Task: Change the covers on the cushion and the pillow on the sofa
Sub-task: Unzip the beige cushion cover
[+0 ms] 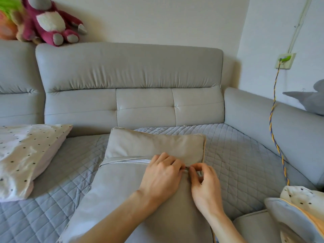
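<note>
The fingertips [182, 168] of the left hand [163, 174] and the curled thumb and forefinger of the right hand [205, 185] meet in a pinch on the zip [133, 161] of a plump grey-beige fabric cushion [149, 146]. Which hand has the pull itself is too small to tell. Left of the hands the seam gapes and shows white filling.

The cushion lies mid-seat on the pale grey sofa [129, 71], on its quilted blue-grey mat, and reaches the front edge. The step in hand seems to be working the cushion cover's zip, though opening or closing cannot be told.

Next, one hand should steady the seam while the other draws the pull straight along, clear of the filling. A white pillow with dark dots [26, 155] waits at the seat's left edge.
</note>
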